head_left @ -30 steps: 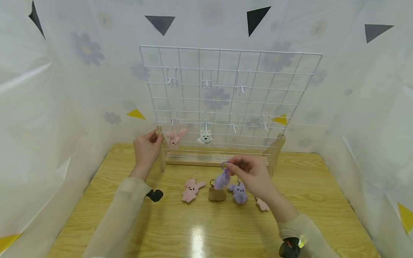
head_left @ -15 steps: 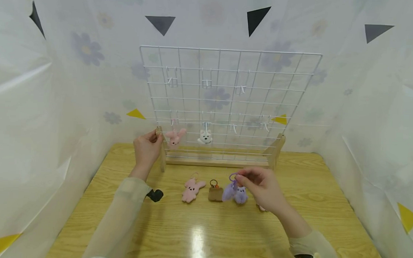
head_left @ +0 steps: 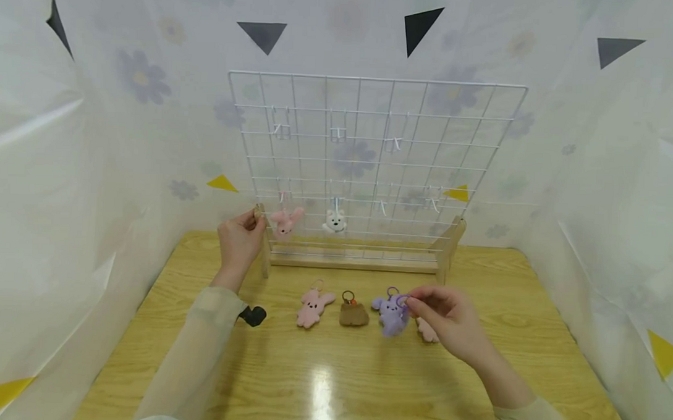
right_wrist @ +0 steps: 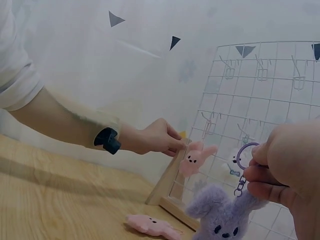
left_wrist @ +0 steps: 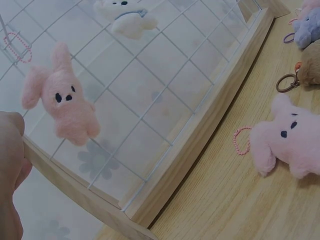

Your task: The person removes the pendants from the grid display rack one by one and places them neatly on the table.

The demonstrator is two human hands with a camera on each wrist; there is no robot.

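Observation:
My left hand [head_left: 239, 242] pinches the top of the wooden post at the left end of a white wire grid rack [right_wrist: 172, 172]. My right hand [head_left: 449, 322] pinches the purple ring of a purple plush bunny keychain [right_wrist: 220, 212], which dangles below the fingers. In the head view this keychain overlaps another purple plush keychain [head_left: 379, 303] lying on the table. Left of that lie a brown plush keychain [head_left: 354, 314] and a pink bunny keychain [head_left: 312, 308]. A further pink plush [head_left: 427, 330] is partly hidden by my right hand.
On the rack's lower row hang a pink bunny [head_left: 284, 223] and a white bear [head_left: 335, 222]. Several white hooks [head_left: 394, 143] without keychains are on the grid. Its wooden base [head_left: 357, 261] stands at the back of the wooden table [head_left: 275, 381].
My right hand has moved right and toward me, carrying the purple keychain away from the rack, past the brown plush. The left hand stays on the post.

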